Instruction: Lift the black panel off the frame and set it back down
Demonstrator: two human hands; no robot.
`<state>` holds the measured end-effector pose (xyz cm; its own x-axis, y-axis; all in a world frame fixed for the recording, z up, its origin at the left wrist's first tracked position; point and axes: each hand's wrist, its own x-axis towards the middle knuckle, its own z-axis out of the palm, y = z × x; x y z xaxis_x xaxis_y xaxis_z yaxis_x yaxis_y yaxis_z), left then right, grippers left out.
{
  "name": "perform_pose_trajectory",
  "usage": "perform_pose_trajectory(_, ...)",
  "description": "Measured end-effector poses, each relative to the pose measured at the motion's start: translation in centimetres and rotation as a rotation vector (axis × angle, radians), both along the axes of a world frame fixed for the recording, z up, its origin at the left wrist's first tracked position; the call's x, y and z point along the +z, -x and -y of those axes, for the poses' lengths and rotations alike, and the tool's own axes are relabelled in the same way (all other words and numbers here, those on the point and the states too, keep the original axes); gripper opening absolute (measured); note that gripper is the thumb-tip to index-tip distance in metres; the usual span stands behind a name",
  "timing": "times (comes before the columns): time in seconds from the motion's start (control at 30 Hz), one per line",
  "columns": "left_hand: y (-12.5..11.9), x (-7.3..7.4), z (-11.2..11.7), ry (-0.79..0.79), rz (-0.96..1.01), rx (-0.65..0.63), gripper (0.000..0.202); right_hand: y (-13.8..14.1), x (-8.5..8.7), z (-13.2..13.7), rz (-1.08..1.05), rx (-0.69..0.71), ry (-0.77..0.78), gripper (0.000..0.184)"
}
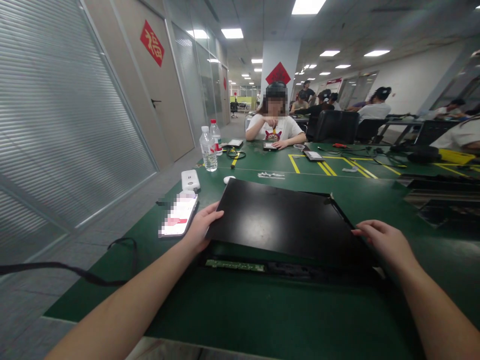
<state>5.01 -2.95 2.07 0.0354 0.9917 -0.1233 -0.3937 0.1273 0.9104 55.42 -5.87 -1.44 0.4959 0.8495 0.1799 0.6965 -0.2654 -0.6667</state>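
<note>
one black panel (270,220), fingers (216,216) either side

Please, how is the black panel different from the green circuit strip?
The black panel is broad; the green circuit strip is narrow. The panel has a plain, shiny surface, while the strip shows small pale marks. The left hand holds the panel, but no hand touches the strip.
</note>
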Motion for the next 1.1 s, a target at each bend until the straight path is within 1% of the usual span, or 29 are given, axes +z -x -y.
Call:
perform_pose_trajectory(0.1,0.0,0.0,0.0,0.005,0.006,-0.003,0.057,1.0,1.1,0.2,-0.024,-0.051,0.109,0.035)
perform_pose_trajectory(0.2,-0.1,0.0,0.0,0.005,0.003,-0.002,0.06,1.6,1.6,0.3,0.037,-0.046,0.107,0.031)
perform_pose_trajectory(0.37,0.0,0.0,0.0,0.0,-0.002,-0.017,0.069,1.7,1.3,0.2,0.094,-0.032,0.087,0.033)
perform_pose_trajectory(0.57,0.1,-0.3,0.0,-0.02,-0.005,-0.048,0.068,1.6,1.3,0.2,0.127,-0.018,0.107,0.035)
perform_pose_trajectory(0.7,0.0,-0.1,0.2,-0.037,-0.002,-0.066,0.066,1.3,1.1,0.1,0.13,-0.013,0.109,0.037)
perform_pose_trajectory(0.83,-0.3,0.2,0.4,-0.04,0.003,-0.038,0.061,1.1,0.9,0.0,0.141,-0.008,0.094,0.035)
perform_pose_trajectory(1.0,-0.4,0.0,0.2,-0.027,-0.012,0.032,0.054,1.0,0.7,0.0,0.152,0.005,0.063,0.032)
perform_pose_trajectory(1.1,-0.4,-0.1,0.1,-0.015,-0.026,0.037,0.051,0.9,0.8,0.0,0.152,0.012,0.068,0.032)
